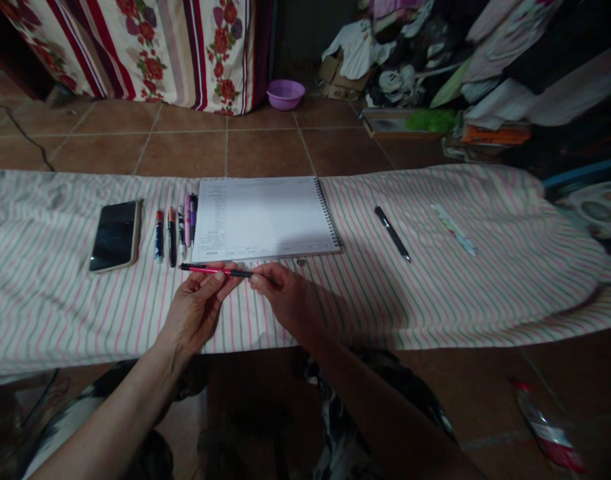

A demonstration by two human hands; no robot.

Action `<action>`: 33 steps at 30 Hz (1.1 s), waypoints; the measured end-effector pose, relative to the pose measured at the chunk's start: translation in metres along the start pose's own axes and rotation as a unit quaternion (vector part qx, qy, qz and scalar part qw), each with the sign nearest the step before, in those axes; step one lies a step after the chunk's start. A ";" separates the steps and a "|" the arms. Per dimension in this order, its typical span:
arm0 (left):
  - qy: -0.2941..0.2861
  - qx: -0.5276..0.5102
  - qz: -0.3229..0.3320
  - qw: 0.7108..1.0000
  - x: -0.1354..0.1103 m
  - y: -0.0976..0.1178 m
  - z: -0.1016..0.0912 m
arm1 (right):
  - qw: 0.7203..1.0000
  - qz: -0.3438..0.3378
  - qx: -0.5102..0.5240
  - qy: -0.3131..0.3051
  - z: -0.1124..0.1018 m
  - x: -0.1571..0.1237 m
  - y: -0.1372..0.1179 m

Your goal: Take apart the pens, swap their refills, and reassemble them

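Observation:
A red and black pen (230,272) lies level between my two hands, just in front of the notepad's near edge. My left hand (200,300) pinches its barrel between thumb and fingers. At the pen's right end, my right hand (288,293) closes thumb and fingertips on the black part. The spiral-bound notepad (265,217) lies open behind them, its page mostly blank with printed columns on the left. Left of it, several pens (172,237) are lined up side by side. Near the pad's front edge sits a small dark round piece (300,263).
A phone (114,237) lies at the left of the striped cloth (385,293). To the right are a black pen (392,233) and a pale patterned strip (454,229). On the tiled floor are a purple basin (286,95) and a bottle (548,427).

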State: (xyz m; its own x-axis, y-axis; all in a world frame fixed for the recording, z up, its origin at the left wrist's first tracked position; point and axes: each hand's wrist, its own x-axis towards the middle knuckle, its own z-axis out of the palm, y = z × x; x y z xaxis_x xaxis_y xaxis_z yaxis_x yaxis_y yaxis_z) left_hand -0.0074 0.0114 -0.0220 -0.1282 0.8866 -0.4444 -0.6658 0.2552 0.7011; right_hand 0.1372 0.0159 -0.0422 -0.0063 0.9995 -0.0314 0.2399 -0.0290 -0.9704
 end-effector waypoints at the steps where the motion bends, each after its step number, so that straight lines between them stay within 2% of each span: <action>1: 0.000 -0.001 -0.001 1.000 0.000 0.000 0.000 | 1.000 0.000 -0.005 0.000 0.000 0.000 0.000; 5: 0.017 0.000 -0.008 1.000 0.000 0.001 0.002 | 1.000 0.011 -0.025 -0.002 -0.001 -0.001 -0.003; 10: 0.045 -0.008 -0.027 0.999 0.001 0.003 0.004 | 1.000 0.000 0.005 -0.002 -0.001 -0.003 -0.010; 13: 0.053 -0.019 -0.040 0.998 0.000 0.005 0.006 | 0.999 -0.036 0.009 0.007 0.001 -0.005 -0.014; 19: 0.044 -0.040 -0.052 0.997 0.000 0.008 0.009 | 0.986 -0.159 -0.040 0.019 0.003 -0.008 -0.018; 24: 0.046 -0.048 -0.058 0.996 0.000 0.009 0.008 | 0.978 -0.198 -0.056 0.038 0.006 -0.008 -0.016; 28: 0.045 -0.047 -0.060 0.996 -0.001 0.009 0.006 | 0.980 -0.191 -0.042 0.043 0.010 -0.008 -0.014; 33: 0.044 -0.026 -0.057 0.997 -0.002 0.008 0.005 | 0.990 -0.130 0.037 0.028 0.012 -0.008 -0.014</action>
State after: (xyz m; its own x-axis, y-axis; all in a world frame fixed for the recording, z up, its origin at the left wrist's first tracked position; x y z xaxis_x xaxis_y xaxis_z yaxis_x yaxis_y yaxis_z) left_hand -0.0087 0.0134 -0.0131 -0.1122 0.8153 -0.5680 -0.7161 0.3300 0.6151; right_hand 0.1220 0.0086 -0.0315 -0.0036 0.9723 0.2335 0.1648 0.2309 -0.9589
